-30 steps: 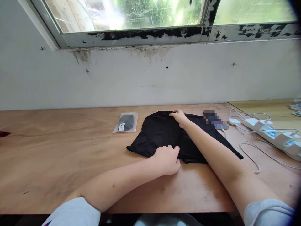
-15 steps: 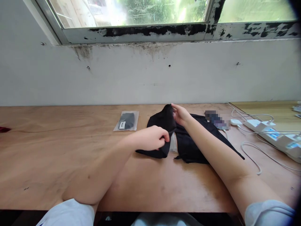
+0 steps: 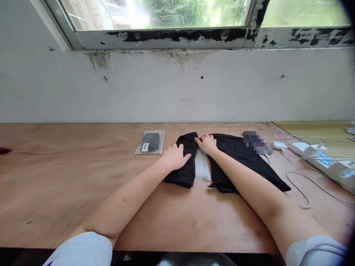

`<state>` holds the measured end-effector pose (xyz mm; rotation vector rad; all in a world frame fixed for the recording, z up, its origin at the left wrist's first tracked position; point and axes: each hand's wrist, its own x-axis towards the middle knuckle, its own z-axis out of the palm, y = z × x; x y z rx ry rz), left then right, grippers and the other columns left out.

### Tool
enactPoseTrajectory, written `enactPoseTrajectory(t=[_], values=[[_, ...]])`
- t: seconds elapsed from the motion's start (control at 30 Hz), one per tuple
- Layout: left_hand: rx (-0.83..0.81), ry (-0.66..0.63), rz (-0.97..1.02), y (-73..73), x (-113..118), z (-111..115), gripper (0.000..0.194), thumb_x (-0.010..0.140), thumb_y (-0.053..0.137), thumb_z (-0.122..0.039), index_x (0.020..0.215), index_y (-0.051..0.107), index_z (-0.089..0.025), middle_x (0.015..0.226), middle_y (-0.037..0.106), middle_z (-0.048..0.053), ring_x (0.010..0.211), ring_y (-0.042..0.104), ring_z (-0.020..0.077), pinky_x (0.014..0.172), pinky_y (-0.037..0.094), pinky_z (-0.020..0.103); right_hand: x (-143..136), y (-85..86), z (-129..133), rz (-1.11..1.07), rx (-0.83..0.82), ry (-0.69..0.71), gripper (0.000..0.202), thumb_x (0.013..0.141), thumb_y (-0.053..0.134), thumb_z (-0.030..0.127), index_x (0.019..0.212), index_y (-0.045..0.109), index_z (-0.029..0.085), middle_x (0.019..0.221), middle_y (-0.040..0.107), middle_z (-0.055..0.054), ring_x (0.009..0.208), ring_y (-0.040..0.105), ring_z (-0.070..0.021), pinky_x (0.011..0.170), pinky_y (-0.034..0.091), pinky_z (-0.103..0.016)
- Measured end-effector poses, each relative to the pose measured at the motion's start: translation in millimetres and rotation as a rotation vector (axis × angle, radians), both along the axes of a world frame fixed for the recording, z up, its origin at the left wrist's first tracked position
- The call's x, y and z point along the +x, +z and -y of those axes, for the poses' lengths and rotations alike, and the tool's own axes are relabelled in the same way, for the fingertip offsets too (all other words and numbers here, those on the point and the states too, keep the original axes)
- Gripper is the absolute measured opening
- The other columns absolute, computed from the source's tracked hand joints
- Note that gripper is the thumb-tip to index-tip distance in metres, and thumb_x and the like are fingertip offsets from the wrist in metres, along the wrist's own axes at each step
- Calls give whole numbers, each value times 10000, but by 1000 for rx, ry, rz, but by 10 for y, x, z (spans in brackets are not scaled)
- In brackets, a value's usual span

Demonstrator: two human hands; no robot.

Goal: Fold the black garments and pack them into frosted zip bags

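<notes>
My left hand [image 3: 176,157] rests on a folded black cloth garment [image 3: 187,173], fingers stretched out and thumb apart, pressing on its left side. At the garment's upper right edge lies my right hand [image 3: 208,144], its thumb touching the black cloth and its other fingers loosely spread over the surface beside it. Between this folded garment and a larger spread of black cloth [image 3: 242,159] on the right shows a stack of clear plastic bags [image 3: 202,168]. My right forearm crosses above the larger cloth and hides part of it.
A sealed clear packet with dark contents and a barcode label [image 3: 151,142] lies to the left on the wooden table [image 3: 69,184]. At the right are a blurred-out phone [image 3: 256,142], a white power strip [image 3: 324,159] with plugs, and loose white cables [image 3: 305,181]. A wall and window stand behind.
The raised black cloth now lies flat and folded. My left hand has moved left and up, its curled fingers opened. My right hand has come down onto the garment's edge. More of the plastic bags shows.
</notes>
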<state>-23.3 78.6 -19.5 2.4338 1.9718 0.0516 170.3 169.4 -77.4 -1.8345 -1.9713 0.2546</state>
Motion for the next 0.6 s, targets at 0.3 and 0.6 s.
enactPoseTrajectory(t=[0.3,0.6], values=[[-93,122,351,-145,-270,-456,442,866,596,-338,1213,545,-70,1175,660,265,1118,636,377,889,483,416,-96,163,30,-647,86,178,133,780,674,335,874,653,244,1047,681,-41,1113,555,-259,994,427,-436],[-591,-122,961,176,-533,-444,440,761,747,-353,1165,672,-195,1254,694,71,1177,619,270,933,501,348,-235,798,449,-1604,-399,477,248,798,720,286,990,567,249,938,695,-15,866,678,-210,728,570,-336]])
